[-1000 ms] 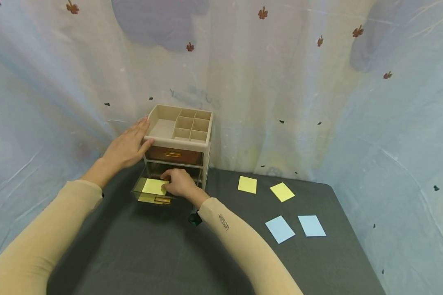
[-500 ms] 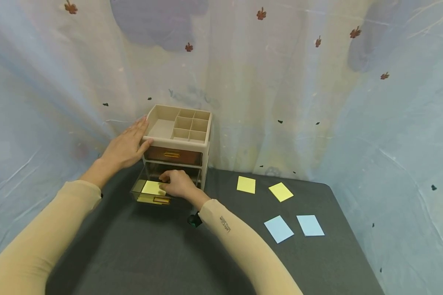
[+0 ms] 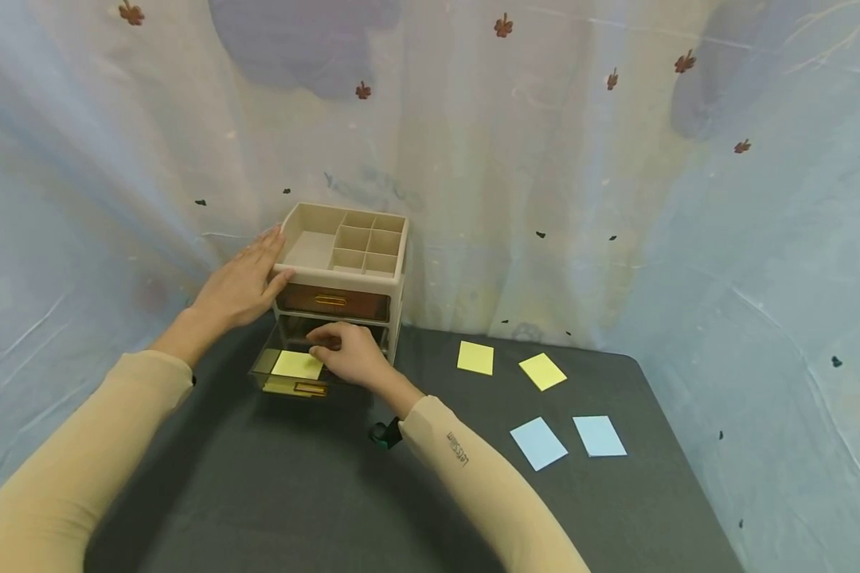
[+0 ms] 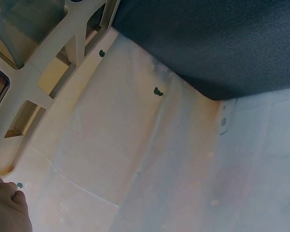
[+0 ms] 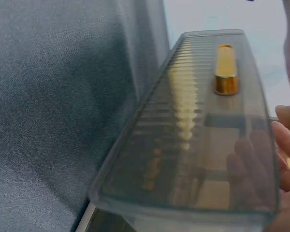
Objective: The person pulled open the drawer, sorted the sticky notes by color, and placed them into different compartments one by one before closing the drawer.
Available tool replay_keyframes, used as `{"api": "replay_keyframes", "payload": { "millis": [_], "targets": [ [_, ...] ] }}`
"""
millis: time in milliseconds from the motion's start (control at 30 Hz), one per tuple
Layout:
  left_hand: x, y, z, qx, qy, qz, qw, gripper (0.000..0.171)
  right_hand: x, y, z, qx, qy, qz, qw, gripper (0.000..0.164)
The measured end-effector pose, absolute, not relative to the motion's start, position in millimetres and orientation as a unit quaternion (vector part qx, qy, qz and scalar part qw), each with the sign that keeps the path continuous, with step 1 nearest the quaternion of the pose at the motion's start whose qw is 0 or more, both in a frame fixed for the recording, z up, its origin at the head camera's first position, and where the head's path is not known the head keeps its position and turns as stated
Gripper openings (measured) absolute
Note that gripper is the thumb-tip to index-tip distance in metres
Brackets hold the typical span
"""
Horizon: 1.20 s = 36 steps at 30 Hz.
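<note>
A beige desktop drawer organizer (image 3: pixel 340 275) stands at the back left of the table. My left hand (image 3: pixel 236 285) rests against its upper left edge, fingers straight along the side and thumb at the front rim. Below, a clear smoky drawer (image 3: pixel 263 363) with a gold handle (image 3: pixel 310 390) is pulled out. A yellow sticky note pad (image 3: pixel 297 364) lies inside it. Over the drawer's right part hovers my right hand (image 3: pixel 358 354), fingers loosely bent, thumb apart, nothing visible between them. The right wrist view shows fingers (image 5: pixel 286 140) beside the drawer's clear wall.
Right of the organizer lie two yellow pads, one nearer (image 3: pixel 476 358) and one farther right (image 3: pixel 542 372). Closer to me are two light blue pads, one left (image 3: pixel 538 443) and one right (image 3: pixel 599 436). A brown upper drawer (image 3: pixel 333 302) is closed. Patterned curtain (image 3: pixel 473 159) hangs behind.
My right hand has lifted slightly and shifted right, away from the yellow pad in the drawer, its fingers and thumb parting. The left hand stays on the organizer.
</note>
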State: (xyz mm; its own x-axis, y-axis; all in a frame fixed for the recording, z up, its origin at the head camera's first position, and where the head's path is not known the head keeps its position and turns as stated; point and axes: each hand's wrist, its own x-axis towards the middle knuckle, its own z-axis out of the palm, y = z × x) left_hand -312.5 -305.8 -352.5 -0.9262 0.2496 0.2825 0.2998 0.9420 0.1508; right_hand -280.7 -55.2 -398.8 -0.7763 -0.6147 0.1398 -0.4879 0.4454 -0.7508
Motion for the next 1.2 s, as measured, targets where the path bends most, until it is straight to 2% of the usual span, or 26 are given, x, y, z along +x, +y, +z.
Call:
{"api": "replay_keyframes", "payload": {
  "millis": [500,1200],
  "targets": [
    [-314,-306,-351,-0.136,-0.978,-0.097,0.129,0.079,-271,-9,-401,-0.323,0.762,-0.561,0.018,0.03],
    [-314,-305,-352,-0.146,-0.976,-0.092,0.131,0.077,-281,71,-433,-0.29,0.744,-0.601,-0.042,0.031]
  ]
}}
